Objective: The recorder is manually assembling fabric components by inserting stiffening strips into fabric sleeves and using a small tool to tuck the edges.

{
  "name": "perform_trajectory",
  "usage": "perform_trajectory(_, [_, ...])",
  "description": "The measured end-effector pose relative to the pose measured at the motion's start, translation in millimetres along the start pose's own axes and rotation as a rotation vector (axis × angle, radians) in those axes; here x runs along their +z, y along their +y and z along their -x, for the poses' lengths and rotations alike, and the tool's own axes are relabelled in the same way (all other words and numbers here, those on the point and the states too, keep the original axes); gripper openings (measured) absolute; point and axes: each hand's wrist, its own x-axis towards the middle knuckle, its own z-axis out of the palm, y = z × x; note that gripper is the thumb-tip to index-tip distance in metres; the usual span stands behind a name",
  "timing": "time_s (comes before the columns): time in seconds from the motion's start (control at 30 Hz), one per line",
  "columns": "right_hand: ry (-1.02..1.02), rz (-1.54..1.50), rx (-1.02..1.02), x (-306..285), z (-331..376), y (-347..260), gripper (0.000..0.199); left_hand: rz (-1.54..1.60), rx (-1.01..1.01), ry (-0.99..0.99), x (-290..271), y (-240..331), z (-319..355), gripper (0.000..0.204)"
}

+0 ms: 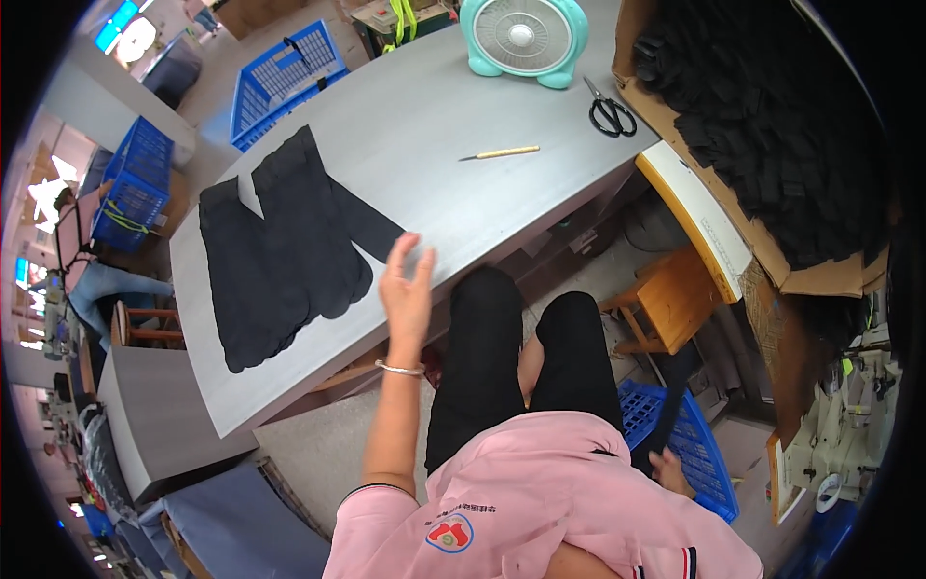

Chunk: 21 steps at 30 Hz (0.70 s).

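My left hand [407, 294] is raised at the near edge of the grey table, its fingers apart. It is close to the end of a black sock [365, 224] that sticks out sideways from a layered spread of black socks [275, 256]. I cannot tell whether the fingertips touch that end. Low on the right, beside my hip, my right hand [667, 473] is closed around a dark strip of cloth [667, 417], which looks like another black sock. It is over a blue plastic basket [704, 454], and my body partly hides it.
On the grey table [405, 125] stand a mint-green fan [521, 39], black-handled scissors [612, 116] and a thin pointed tool [502, 152]. A cardboard box [830, 278] heaped with black socks is on the right, above a wooden stool [666, 304]. Another person bends at far left.
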Motion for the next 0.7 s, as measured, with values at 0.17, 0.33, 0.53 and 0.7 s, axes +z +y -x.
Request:
perform_trajectory(0.17, [-0.17,0.092,0.314,-37,10,100,0.034,-0.642,0.149,0.003,-31,-48,-39,0.054])
perform_trajectory(0.33, [-0.348,0.4,0.177,21,-30,42,0.043,-0.744,0.355,-0.192,5,-40,-14,0.057])
perform_trajectory(0.53, [-0.221,0.471,-0.494,115,-56,-104,0.038,-0.441,0.235,-0.205,18,-11,-1,0.023])
perform_trajectory(0.7, [-0.217,0.488,-0.9,148,-31,-196,0.032,-0.654,0.42,0.064,0,-33,-64,0.041])
